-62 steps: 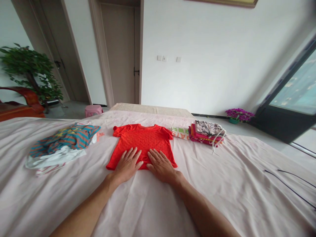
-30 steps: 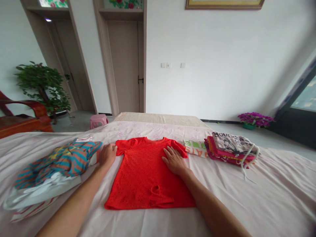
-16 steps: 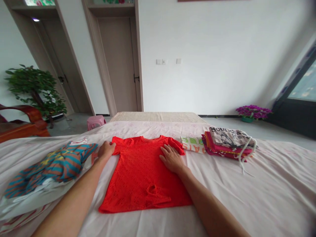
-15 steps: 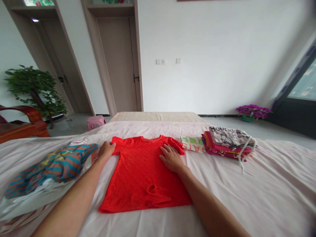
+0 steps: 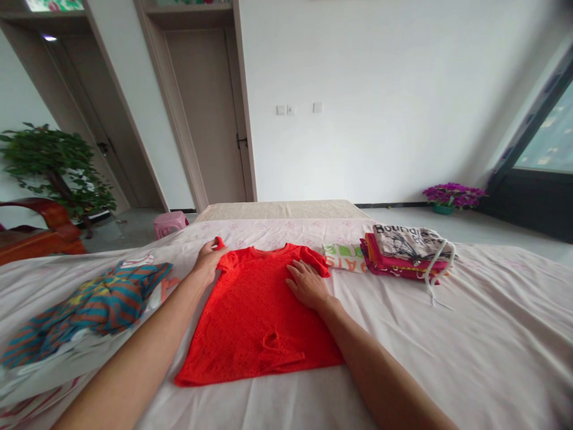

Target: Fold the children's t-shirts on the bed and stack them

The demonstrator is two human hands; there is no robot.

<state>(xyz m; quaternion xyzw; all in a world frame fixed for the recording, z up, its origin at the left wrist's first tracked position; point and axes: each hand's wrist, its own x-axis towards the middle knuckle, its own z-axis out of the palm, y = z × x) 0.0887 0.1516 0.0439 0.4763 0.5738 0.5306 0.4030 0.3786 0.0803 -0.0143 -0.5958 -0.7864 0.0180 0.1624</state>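
Observation:
A red short-sleeved shirt (image 5: 250,310) lies spread on the pale bed sheet, its collar toward the far side. My left hand (image 5: 209,261) pinches the end of its left sleeve and holds that sleeve up off the sheet. Flat on the shirt's upper right part, near the other sleeve, rests my right hand (image 5: 308,285), fingers stretched out. A knotted tie or bow shows low on the shirt's front.
Left of the shirt lies a heap of clothes with a striped blue-and-brown garment (image 5: 94,304). On the right sit a folded white printed garment (image 5: 344,257) and a folded stack of clothes (image 5: 407,254) with a dangling white cord. A pink stool (image 5: 171,224) stands beyond the bed.
My left hand has lifted the sleeve end and drawn it inward and away from me. My right hand stays flat on the shirt. The view has shifted slightly.

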